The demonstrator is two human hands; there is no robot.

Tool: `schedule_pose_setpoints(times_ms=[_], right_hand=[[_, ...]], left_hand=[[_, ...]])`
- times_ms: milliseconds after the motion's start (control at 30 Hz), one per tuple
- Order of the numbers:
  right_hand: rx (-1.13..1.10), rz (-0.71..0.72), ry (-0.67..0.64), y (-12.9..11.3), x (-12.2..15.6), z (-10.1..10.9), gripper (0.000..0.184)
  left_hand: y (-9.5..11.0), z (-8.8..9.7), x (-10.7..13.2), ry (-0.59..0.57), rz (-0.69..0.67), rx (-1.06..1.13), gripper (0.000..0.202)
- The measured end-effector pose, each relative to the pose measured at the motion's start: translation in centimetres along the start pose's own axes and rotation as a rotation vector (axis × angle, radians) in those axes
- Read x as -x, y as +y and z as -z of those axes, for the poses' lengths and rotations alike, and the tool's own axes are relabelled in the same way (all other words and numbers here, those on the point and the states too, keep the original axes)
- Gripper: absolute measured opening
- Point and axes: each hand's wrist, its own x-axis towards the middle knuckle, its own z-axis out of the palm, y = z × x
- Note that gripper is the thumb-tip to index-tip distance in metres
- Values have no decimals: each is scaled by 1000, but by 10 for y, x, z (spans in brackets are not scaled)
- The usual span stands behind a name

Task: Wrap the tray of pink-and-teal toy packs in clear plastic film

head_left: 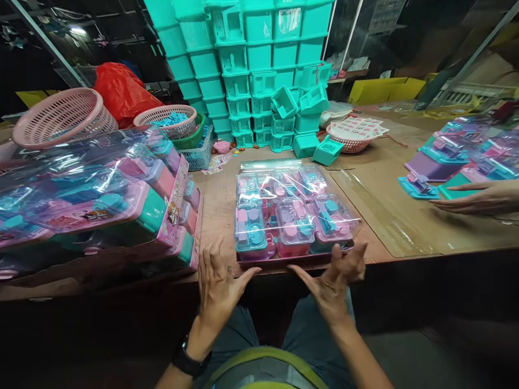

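Observation:
A shallow pink tray point(292, 263) sits at the table's front edge. In it stand several small lidded toy boxes point(294, 227) in pink, teal and lilac, under clear shiny plastic film point(267, 167) that sticks out flat behind them. My left hand point(219, 281) is at the tray's front left corner, fingers spread and thumb stretched along the front rim. At the front right corner is my right hand point(334, 281), its thumb pointing inward and its fingers apart, slightly blurred. Neither hand grips anything; whether they touch the tray is hard to tell.
Filled, film-covered trays point(121, 200) are stacked at left. Teal bins point(259, 59) tower behind, with pink baskets point(65, 116) to their left. At right, another person's hand point(482, 197) is beside more toy boxes point(438, 156). A basket of printed sheets point(352, 141) stands at the back right.

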Motion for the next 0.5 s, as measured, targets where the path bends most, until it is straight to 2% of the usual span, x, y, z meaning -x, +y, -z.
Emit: schedule_pose_setpoints(times_ms=[33,67,133,233,300,400,500], right_hand=[[-1,2,-15,-3,-3,-5,111],[1,4,-24,0,-6,-8,107],[-3,26,-49,21,-16,-8,103],[-18,75,-100,77,-31,5,98],[-16,62,-89,118,-39,16,88],[-52,-157,-69,165,-49,20,90],[-269,-432,-174,183,-59,5,81]], left_hand=[[-1,-5,-3,-14,-12,50,102],[-2,-10,-6,-62,-23,109,104],[-8,-16,-11,-162,-41,194,100],[-21,-16,-16,-254,-80,259,93],[-30,-14,-16,-306,-114,289,91],[-38,-12,-13,-382,-145,324,93],[-40,-15,-4,-358,-176,319,83]])
